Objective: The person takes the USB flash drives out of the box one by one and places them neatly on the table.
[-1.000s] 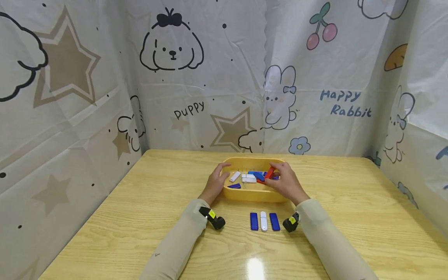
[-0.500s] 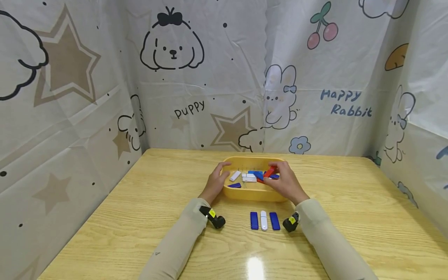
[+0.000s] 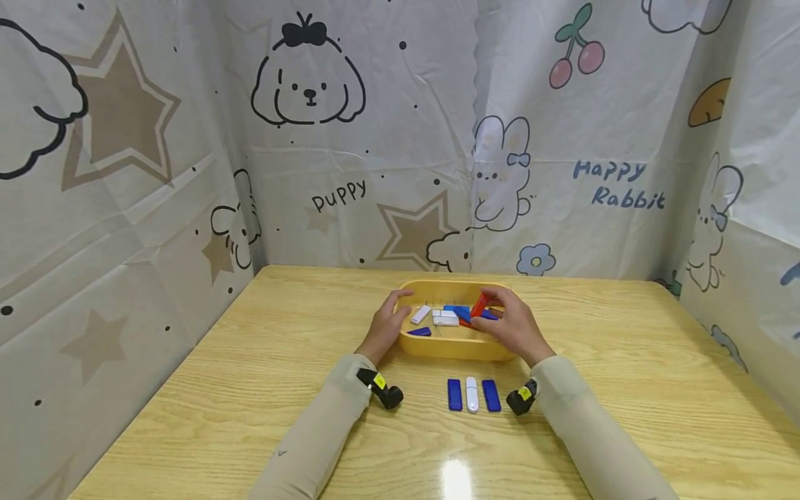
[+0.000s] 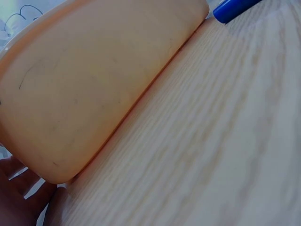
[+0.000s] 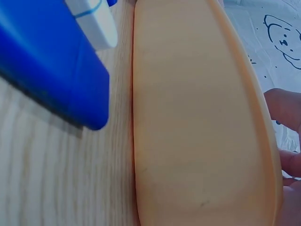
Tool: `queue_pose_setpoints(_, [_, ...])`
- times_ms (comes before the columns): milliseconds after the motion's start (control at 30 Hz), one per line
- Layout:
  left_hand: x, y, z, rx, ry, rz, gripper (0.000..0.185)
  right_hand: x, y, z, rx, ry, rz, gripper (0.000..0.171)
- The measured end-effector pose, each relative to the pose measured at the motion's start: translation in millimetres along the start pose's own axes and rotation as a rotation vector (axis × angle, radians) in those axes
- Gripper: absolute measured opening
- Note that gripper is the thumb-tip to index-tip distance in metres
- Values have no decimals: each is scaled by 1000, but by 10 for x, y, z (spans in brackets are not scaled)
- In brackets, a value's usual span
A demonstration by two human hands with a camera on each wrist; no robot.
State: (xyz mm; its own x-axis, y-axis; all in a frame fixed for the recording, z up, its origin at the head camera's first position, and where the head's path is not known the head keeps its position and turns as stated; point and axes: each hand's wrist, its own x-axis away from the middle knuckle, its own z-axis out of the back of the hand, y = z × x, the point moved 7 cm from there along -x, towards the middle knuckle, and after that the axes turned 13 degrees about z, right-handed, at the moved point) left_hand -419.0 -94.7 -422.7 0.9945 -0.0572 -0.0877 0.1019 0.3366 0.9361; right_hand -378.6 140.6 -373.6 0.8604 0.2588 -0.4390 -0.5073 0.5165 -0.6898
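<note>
My right hand [image 3: 517,328] pinches a red USB flash drive [image 3: 479,305] between thumb and fingers, tilted up over the right part of a yellow plastic bin [image 3: 456,349]. At the bin's left end, my left hand [image 3: 382,328] grips the rim, its thumb toward the inside. Inside lie white drives [image 3: 446,321], a blue drive [image 3: 462,314], a dark blue drive [image 3: 419,332] and more red and blue ones partly hidden by my right hand. In the right wrist view the bin's wall [image 5: 197,113] hides the held drive.
On the table [image 3: 250,417] before the bin, a blue drive [image 3: 454,395], a white drive [image 3: 471,394] and another blue drive [image 3: 491,395] lie side by side in a row. A patterned cloth [image 3: 375,139] hangs behind and at both sides.
The red drive has turned in my right fingers, first leaning flatter, now standing steeper. My left hand, the bin and the row of drives stay where they were.
</note>
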Motion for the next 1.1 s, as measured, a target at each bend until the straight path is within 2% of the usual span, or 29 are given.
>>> queue_pose_setpoints(133, [2,0,38,-1,8,-2,37,-20,-6,-7,-4,5,-6,62])
queue_pose_setpoints(500, [16,-36,132,6,25,3,38,-51,-95,-142,-32,-35,58,68])
queue_pose_setpoints(700, [42,-56,155,12,30,14,38,-41,-159,-156,-32,-24,50,71])
queue_pose_setpoints(867, [42,-43,138,12,41,6,37,-18,-220,-128,-13,-25,51,66])
queue_pose_setpoints(1100, [25,-9,37,8,-12,4,39,104,-416,-166,-32,-47,111,61])
